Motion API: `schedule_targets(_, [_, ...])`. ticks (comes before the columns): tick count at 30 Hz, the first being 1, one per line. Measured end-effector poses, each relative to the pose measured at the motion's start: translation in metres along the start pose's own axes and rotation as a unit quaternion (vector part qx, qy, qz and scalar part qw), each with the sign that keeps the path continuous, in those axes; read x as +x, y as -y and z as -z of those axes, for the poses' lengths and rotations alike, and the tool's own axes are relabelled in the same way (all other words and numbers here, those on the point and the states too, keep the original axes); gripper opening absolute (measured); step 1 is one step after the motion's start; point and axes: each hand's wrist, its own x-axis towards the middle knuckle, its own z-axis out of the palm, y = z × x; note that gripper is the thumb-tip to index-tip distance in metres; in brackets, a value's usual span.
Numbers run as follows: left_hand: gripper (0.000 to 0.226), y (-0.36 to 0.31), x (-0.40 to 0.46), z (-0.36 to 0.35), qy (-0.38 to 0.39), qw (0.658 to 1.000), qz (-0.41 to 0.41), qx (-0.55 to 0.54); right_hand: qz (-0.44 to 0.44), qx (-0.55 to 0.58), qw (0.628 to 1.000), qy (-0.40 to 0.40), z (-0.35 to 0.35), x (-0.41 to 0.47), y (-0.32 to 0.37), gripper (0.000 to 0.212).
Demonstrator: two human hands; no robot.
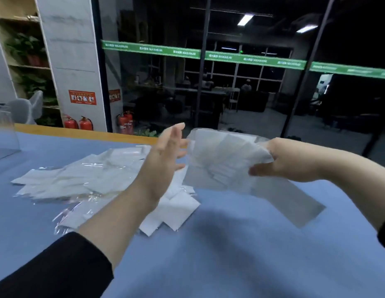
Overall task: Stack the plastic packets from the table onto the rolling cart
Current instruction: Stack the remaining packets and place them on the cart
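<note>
A loose heap of clear plastic packets (pixel 79 179) with white inserts lies on the blue table (pixel 230 244), left of centre. My right hand (pixel 288 162) grips a fanned bundle of packets (pixel 226 160) lifted above the table, thumb under and fingers over its right edge. My left hand (pixel 165 160) is raised just left of that bundle, fingers straight and spread, holding nothing. The rolling cart is not in view.
A clear acrylic panel (pixel 4 134) stands at the table's far left. The table's yellow far edge (pixel 79 131) runs in front of a glass wall. Red fire extinguishers (pixel 79 123) and a plant shelf (pixel 28 61) stand behind it.
</note>
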Motion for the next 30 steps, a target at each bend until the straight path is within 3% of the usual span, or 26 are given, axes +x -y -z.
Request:
schedule_targets(2, [0.039,-0.002,-0.006,-0.054,-0.011,1.0,0.016,0.001,-0.021,-0.027,0.999,0.015,-0.015,-0.007,-0.01,0.017])
schedule_targets(7, [0.053,0.056,-0.01,-0.108,-0.105,0.984,0.137,0.029,-0.056,0.017,0.998,-0.011,-0.07,-0.015,-0.046,0.029])
schedule_targets(10, [0.029,0.068,-0.011,-0.107,-0.126,0.98,0.14,0.059,-0.07,0.048,0.994,-0.063,-0.095,-0.022,-0.072,0.039])
schedule_targets(14, [0.052,0.062,-0.012,-0.109,-0.11,0.988,0.109,0.007,-0.086,0.104,0.983,-0.126,-0.12,-0.023,-0.094,0.042])
schedule_targets(16, [0.06,0.063,-0.016,-0.111,-0.059,0.996,0.057,0.032,-0.084,0.115,0.979,-0.145,-0.12,-0.021,-0.096,0.042])
schedule_targets(19, [0.042,0.068,-0.019,-0.118,-0.011,0.989,0.059,0.137,-0.062,0.13,0.976,-0.163,-0.119,-0.021,-0.087,0.041])
schedule_targets(23, [0.01,0.074,-0.012,-0.118,-0.07,0.984,0.079,0.147,-0.037,0.142,0.98,-0.137,-0.124,-0.021,-0.085,0.049])
schedule_targets(26, [0.015,0.072,-0.01,-0.114,-0.082,0.984,0.091,0.129,-0.021,0.183,0.982,-0.036,-0.116,-0.029,-0.101,0.061])
schedule_targets(27, [0.026,0.07,-0.011,-0.115,-0.076,0.987,0.087,0.113,-0.015,0.192,0.981,-0.005,-0.114,-0.033,-0.104,0.065])
schedule_targets(30, [0.062,0.07,-0.017,-0.119,-0.036,0.993,0.046,0.102,-0.001,0.179,0.984,-0.024,-0.119,-0.035,-0.108,0.061])
